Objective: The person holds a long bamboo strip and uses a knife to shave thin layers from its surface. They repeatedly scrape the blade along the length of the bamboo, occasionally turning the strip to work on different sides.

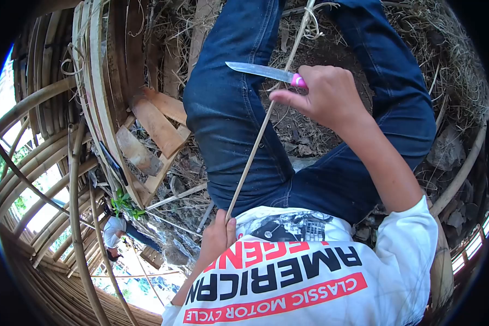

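My right hand (326,98) is closed round the pink handle of a knife (261,70), its thumb stretched out beside the strip. The blade points left, above my thigh, and crosses a long thin bamboo strip (255,144). At my waist, my left hand (217,239) grips the near end of this strip. From there the strip runs slantwise up between my legs and past the top edge. Thin curled shavings (312,24) cling to its far part. Whether the blade touches the strip I cannot tell.
Split bamboo lengths (95,70) and flat wood pieces (157,122) lie to my left. A bamboo frame (76,217) stands beyond them, with another person (117,231) in the distance. Dry shavings (451,70) and leaves cover the ground on my right.
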Motion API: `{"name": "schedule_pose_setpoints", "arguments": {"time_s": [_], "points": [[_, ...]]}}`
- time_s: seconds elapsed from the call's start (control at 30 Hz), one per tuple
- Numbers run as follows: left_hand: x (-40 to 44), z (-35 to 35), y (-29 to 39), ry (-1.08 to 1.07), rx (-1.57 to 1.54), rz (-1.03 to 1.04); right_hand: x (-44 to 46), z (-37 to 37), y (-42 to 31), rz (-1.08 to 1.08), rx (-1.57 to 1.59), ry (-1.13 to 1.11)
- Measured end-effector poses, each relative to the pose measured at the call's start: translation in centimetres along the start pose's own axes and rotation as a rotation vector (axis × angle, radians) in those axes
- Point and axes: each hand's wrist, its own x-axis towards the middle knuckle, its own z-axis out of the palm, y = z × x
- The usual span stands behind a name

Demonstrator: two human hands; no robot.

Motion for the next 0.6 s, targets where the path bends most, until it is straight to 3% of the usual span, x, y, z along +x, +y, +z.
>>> {"name": "schedule_pose_setpoints", "arguments": {"time_s": [0.17,0.3,0.5,0.6], "points": [[0.1,-0.3,0.0,-0.004,-0.007,0.098,-0.2,-2.0,0.9,-0.019,0.043,-0.228],[0.2,-0.6,0.5,-0.04,-0.004,0.182,-0.1,-1.3,1.4,0.006,-0.149,-0.135],[0.2,0.8,-0.7,0.039,-0.023,0.205,1.4,1.0,2.4,0.086,-0.167,0.054],[-0.1,0.9,-0.8,0.032,0.025,0.213,1.0,0.2,1.2,0.046,-0.207,0.013]]}}
